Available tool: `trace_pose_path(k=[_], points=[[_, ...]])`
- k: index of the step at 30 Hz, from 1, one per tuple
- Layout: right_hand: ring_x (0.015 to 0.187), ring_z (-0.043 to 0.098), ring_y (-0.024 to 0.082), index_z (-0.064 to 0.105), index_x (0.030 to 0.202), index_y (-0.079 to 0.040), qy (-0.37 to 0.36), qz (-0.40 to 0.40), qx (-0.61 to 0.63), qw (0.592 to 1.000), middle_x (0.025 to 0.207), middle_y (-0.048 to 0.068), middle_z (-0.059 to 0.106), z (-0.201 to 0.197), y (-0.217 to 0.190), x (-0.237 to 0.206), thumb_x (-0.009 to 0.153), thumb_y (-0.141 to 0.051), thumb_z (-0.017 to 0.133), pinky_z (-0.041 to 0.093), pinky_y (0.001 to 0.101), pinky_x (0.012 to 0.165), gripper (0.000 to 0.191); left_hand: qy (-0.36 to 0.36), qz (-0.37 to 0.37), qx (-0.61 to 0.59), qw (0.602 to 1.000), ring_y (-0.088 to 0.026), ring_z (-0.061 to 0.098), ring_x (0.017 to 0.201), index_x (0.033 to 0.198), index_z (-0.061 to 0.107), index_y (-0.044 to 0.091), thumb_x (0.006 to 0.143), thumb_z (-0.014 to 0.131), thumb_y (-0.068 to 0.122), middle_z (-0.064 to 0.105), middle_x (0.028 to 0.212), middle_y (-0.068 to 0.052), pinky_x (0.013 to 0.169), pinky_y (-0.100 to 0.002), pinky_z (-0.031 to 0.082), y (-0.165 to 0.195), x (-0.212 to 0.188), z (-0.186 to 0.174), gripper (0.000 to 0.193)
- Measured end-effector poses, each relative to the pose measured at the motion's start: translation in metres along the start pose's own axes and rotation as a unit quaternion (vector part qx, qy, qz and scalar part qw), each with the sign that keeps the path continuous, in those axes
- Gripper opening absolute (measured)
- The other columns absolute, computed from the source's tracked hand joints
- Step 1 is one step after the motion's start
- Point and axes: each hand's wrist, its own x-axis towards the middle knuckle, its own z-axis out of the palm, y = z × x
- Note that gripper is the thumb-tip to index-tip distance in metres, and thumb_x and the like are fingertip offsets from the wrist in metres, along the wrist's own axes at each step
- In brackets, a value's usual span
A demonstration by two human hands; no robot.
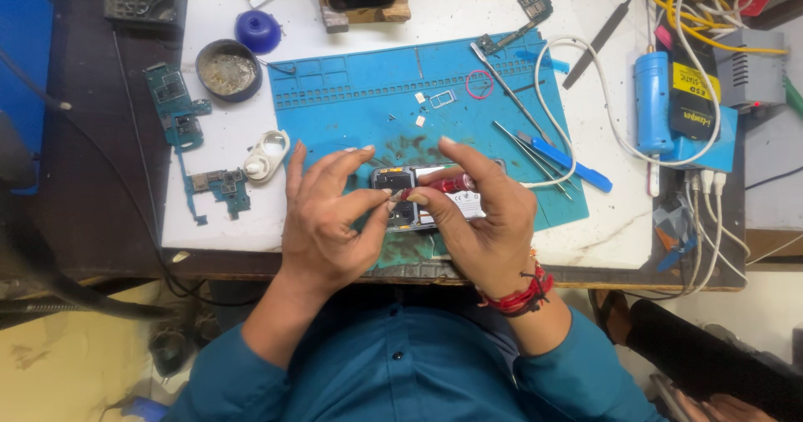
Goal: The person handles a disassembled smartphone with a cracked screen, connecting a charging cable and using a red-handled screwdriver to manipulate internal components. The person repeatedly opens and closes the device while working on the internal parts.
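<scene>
An opened phone [410, 198] with its back cover off lies on the blue work mat [368, 96] near the table's front edge. My left hand [326, 217] rests on the phone's left end, thumb and forefinger pinched at its inner parts. My right hand [485, 217] covers the phone's right end and grips a red-handled screwdriver [447, 185], its tip pointing left into the phone. Red threads are wound around my right wrist.
Green circuit boards [180, 112], a round tin [227, 71], a white plastic part [268, 156], tweezers [510, 83], a blue pry tool [569, 161], a white cable [615, 129] and a blue device [651, 100] lie about. Small parts sit on the mat.
</scene>
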Motion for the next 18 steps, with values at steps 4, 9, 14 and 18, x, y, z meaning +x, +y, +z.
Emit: trace_pose_path(k=[4,9,14,18], points=[[0.107,0.075,0.018,0.042,0.15,-0.002,-0.034,-0.003,0.079,0.996,0.123,0.015,0.074,-0.002,-0.005,0.0,0.101,0.004,0.069,0.06,0.03,0.094,0.056,-0.011,-0.005,-0.005,1.0,-0.029,0.061,0.128,0.095,0.078,0.014,0.081,0.082,0.02,0.068,0.132,-0.012,0.125,-0.062,0.02,0.002,0.001,-0.001,0.016],[0.117,0.073,0.024,0.041,0.147,-0.003,-0.06,-0.021,0.098,0.993,0.14,0.022,0.064,-0.012,-0.009,-0.009,0.105,0.012,0.057,0.063,0.0339,0.1,0.048,-0.08,0.022,0.002,0.997,-0.034,0.054,0.132,0.135,0.059,0.004,0.073,0.085,0.044,0.061,0.136,-0.016,0.12,-0.068,0.009,0.003,0.006,-0.005,0.078],[0.115,0.075,0.024,0.044,0.141,-0.006,-0.083,-0.057,0.059,0.993,0.137,0.019,0.067,-0.021,-0.007,-0.018,0.103,0.011,0.059,0.062,0.0337,0.098,0.044,-0.127,0.017,0.032,0.991,-0.033,0.054,0.132,0.144,0.049,0.004,0.071,0.086,0.049,0.063,0.133,-0.013,0.12,-0.068,0.005,0.003,0.009,-0.004,0.093],[0.114,0.076,0.026,0.046,0.14,-0.005,-0.085,-0.057,0.038,0.994,0.135,0.02,0.067,-0.019,-0.003,-0.022,0.101,0.013,0.06,0.062,0.0352,0.097,0.045,-0.125,0.015,0.032,0.992,-0.032,0.055,0.132,0.145,0.05,0.004,0.072,0.085,0.047,0.064,0.132,-0.013,0.122,-0.068,0.004,0.003,0.007,-0.001,0.092]])
